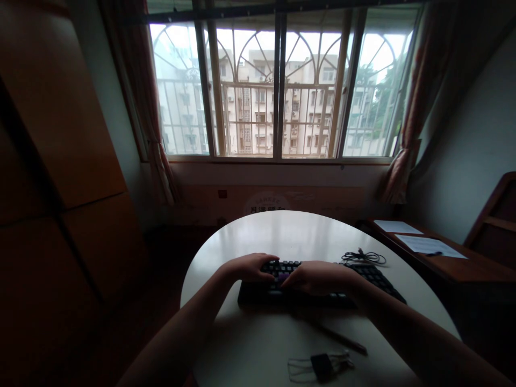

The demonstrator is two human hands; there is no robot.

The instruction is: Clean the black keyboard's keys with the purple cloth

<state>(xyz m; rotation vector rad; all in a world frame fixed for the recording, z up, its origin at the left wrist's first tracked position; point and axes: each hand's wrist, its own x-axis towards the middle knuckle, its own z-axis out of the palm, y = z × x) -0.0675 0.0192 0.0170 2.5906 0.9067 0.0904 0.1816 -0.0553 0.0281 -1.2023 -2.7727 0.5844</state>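
A black keyboard [258, 295] lies across the white round table [250, 344], with a few purple keys [284, 277] near its middle left. My left hand [255, 267] rests over the keyboard's left end, thumb and index finger spread apart on the keys. Just right of it, my right hand [320, 277] is curled over the keys, its index fingertip down beside the purple ones. Whatever its folded fingers may hold is hidden. Nearer to me lie a thin brown brush-like stick [342, 341] and a wire keycap puller [321, 366] with a black middle.
A coiled black cable [365, 257] sits behind the keyboard's right part. To the right stands a low wooden table [484, 269] with paper sheets [429, 245] and a pen [434, 253]. Wooden cabinets [92, 231] are on the left; a barred window [278, 97] is ahead.
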